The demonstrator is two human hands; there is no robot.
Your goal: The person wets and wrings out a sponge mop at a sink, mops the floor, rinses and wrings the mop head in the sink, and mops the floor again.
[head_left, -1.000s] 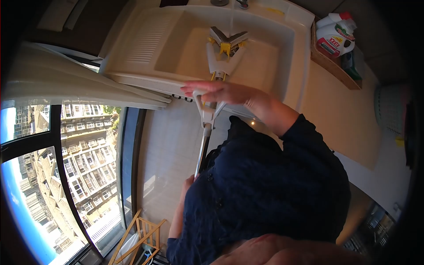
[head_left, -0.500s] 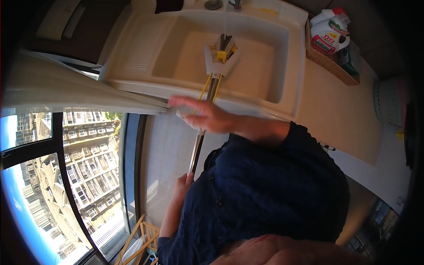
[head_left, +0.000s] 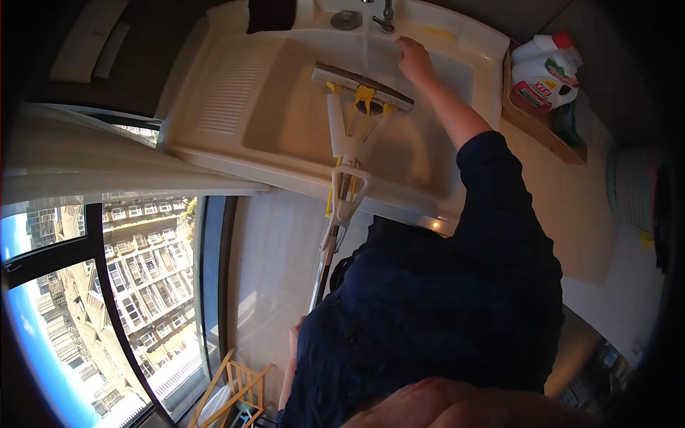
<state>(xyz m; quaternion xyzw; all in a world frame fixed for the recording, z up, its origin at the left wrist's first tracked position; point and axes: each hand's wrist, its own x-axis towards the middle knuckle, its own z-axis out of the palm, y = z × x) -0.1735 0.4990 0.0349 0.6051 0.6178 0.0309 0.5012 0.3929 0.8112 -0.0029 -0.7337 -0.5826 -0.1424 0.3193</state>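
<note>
A: Where's the mop (head_left: 345, 207) from where you stand?
B: Slanting up over the front edge of the sink (head_left: 278, 114). Its head (head_left: 389, 95) is inside the basin, laid out straight and tilted, and a thin stream of water (head_left: 366, 55) comes down at its back edge.
A: And who's holding it?
B: The left hand (head_left: 295, 335), low on the pole, fingers wrapped round it. The dark shirt (head_left: 435, 299) hides part of that grip from me.
A: The right hand (head_left: 414, 60)?
B: Stretched out over the sink, just beside the tap (head_left: 387, 21). I can't tell whether its fingers are spread or pressed together, but the pole is well away from it.
A: What's that to the right?
B: A basket (head_left: 535, 125) on the tabletop (head_left: 564, 221), with white bottles (head_left: 541, 85) in it, one red-capped. A dark cloth (head_left: 271, 14) hangs over the sink's back edge, left of the tap.
A: By the window (head_left: 146, 271) I see a wooden rack (head_left: 246, 378) and, above, a pale curtain (head_left: 128, 160).
</note>
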